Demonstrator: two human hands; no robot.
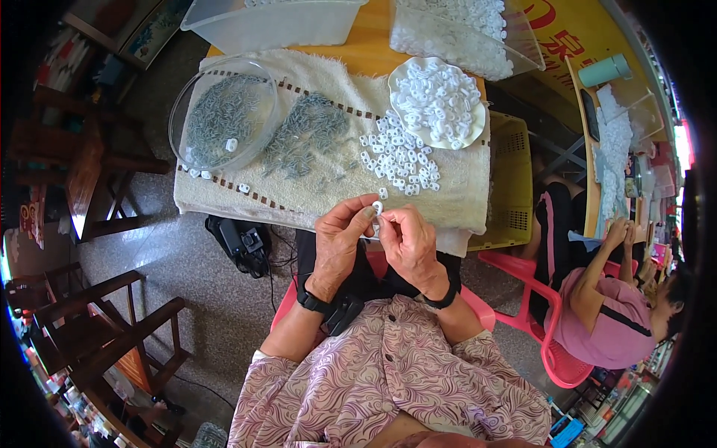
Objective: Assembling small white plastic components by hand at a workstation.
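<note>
Just past the towel's front edge, my left hand is closed, pinching a small white plastic piece with a hole in it. The fingertips of my right hand are pinched together against the lower side of this piece; what they hold, if anything, is hidden. Beyond them, loose white two-holed pieces are scattered on the cream towel. More fill a scallop-edged white plate behind. To the left lie small thin grey metal parts, heaped on the towel and in a round clear dish.
Two translucent bins stand at the table's back, the right one full of white pieces. A yellow crate is beside the table. At right, a person in pink works at another table. Wooden chairs stand left.
</note>
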